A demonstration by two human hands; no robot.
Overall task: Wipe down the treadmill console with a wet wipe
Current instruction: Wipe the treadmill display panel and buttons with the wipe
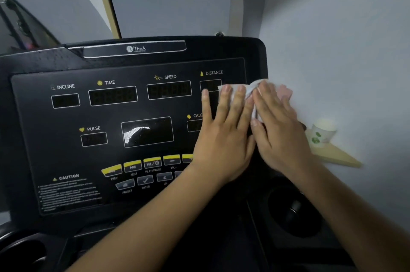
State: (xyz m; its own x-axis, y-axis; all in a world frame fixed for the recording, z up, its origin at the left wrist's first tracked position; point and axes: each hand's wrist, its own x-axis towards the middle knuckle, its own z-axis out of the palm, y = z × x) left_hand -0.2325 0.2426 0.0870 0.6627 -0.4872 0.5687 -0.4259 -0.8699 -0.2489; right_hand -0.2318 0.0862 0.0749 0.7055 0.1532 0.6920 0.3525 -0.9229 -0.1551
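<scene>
Left hand [224, 136] and right hand [281, 132] press the wet wipe [249, 90] flat-fingered at the treadmill console [133, 116] edge, where an overshooting stroke could drop it.

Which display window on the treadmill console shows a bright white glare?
The large unlabelled window in the middle, right of the PULSE window; the others look evenly dark.

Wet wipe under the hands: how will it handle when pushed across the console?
Likely floppy: the wet wipe creases and bunches between the left hand and right hand. Probably thin, light; both hands lie flat pinning it to the console.
</scene>
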